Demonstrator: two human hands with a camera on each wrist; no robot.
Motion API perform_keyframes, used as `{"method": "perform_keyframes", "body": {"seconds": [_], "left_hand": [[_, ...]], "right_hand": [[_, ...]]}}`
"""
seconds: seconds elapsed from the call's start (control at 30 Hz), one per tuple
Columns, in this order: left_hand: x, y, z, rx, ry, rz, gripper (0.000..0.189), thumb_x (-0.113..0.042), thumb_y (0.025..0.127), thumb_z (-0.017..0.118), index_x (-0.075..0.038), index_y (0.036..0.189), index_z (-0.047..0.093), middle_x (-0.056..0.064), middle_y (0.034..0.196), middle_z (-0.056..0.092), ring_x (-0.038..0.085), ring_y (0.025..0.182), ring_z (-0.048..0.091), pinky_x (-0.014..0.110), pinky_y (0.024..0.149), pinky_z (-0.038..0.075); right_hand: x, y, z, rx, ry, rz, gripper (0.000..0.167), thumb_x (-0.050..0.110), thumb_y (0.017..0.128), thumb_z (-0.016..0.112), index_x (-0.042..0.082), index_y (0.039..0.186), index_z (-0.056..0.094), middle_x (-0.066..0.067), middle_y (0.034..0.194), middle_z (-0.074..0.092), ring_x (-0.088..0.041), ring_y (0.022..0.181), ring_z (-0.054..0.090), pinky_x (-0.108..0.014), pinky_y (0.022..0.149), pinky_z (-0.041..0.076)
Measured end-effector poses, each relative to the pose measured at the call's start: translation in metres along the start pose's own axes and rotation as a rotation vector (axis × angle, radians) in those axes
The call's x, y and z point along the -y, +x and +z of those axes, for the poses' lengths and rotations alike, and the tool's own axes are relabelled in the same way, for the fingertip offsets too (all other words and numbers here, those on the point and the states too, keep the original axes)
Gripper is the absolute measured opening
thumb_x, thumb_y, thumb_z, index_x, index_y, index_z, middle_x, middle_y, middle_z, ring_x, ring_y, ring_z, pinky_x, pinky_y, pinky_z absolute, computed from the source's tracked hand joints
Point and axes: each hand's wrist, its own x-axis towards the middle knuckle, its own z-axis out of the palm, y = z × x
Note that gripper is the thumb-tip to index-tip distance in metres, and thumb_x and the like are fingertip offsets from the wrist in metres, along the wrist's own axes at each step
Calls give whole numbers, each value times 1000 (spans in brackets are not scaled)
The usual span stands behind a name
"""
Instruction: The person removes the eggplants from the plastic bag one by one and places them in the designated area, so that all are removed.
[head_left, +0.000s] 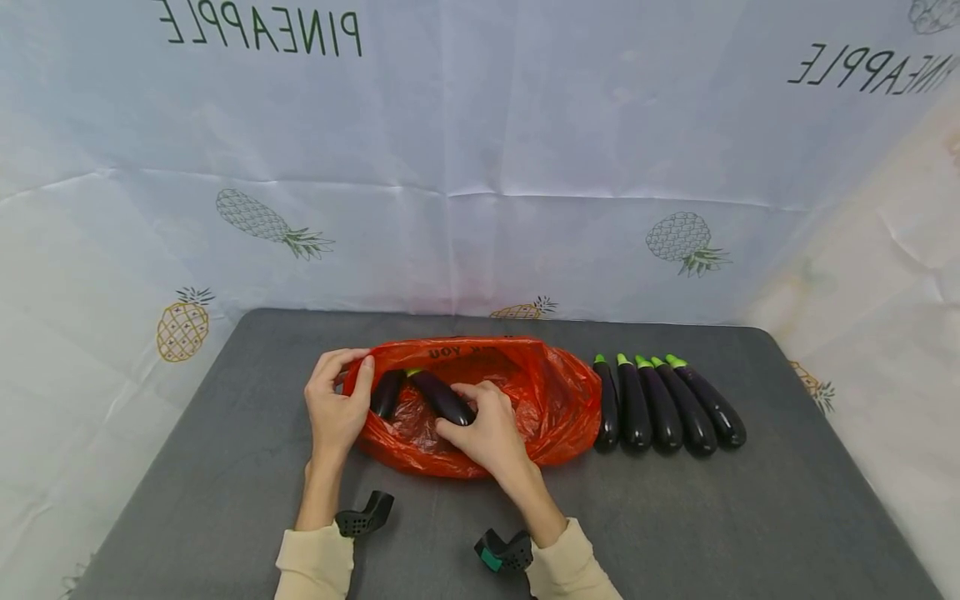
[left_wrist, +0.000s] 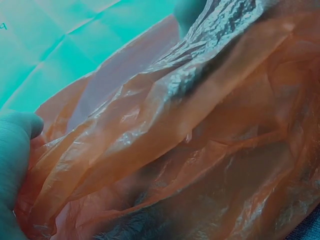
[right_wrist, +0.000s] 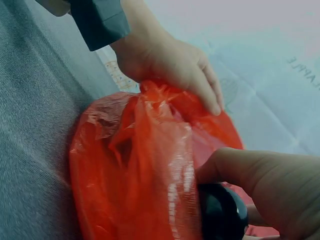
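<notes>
A red plastic bag [head_left: 558, 400] lies on the table with its mouth spread wide. My left hand [head_left: 337, 404] grips the bag's rim at its left end, the thumb over the edge; the right wrist view shows the same hand [right_wrist: 170, 65] pinching the gathered plastic. Inside, one eggplant [head_left: 387, 393] lies near the left end. My right hand [head_left: 491, 429] holds a second eggplant [head_left: 441, 396] by its rounded end, over the bag's opening, its green stem toward the first one. In the left wrist view, crumpled bag film [left_wrist: 165, 130] fills most of the picture.
Several eggplants [head_left: 663, 408] lie in a row just right of the bag, green stems away from me. The grey table [head_left: 750, 517] backs onto a pineapple-print cloth [head_left: 480, 250]. Both wrists carry black camera mounts [head_left: 365, 514].
</notes>
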Motion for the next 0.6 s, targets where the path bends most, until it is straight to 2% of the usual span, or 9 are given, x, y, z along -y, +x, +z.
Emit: {"method": "perform_keyframes", "body": {"seconds": [0.13, 0.37, 0.6], "left_hand": [[6, 0, 1, -2, -3, 4, 13, 9, 90, 67, 11, 101, 73, 26, 100, 64, -6, 91, 55, 9, 81, 43], [34, -1, 1, -10, 25, -6, 14, 6, 90, 70, 6, 102, 75, 22, 102, 66, -6, 92, 55, 9, 81, 43], [38, -1, 1, -12, 28, -9, 14, 7, 90, 69, 6, 102, 75, 23, 101, 66, -6, 93, 55, 10, 82, 42]], "right_hand": [[5, -4, -10, 39, -22, -20, 50, 22, 76, 81, 8, 123, 74, -9, 102, 67, -15, 82, 56, -23, 67, 47], [13, -13, -27, 120, -5, -16, 50, 27, 81, 81, 16, 129, 72, -4, 110, 67, -21, 94, 50, -28, 71, 44], [15, -18, -43, 44, 36, -86, 47, 24, 81, 84, 17, 126, 73, 1, 112, 69, -13, 89, 58, -24, 72, 52]]}}
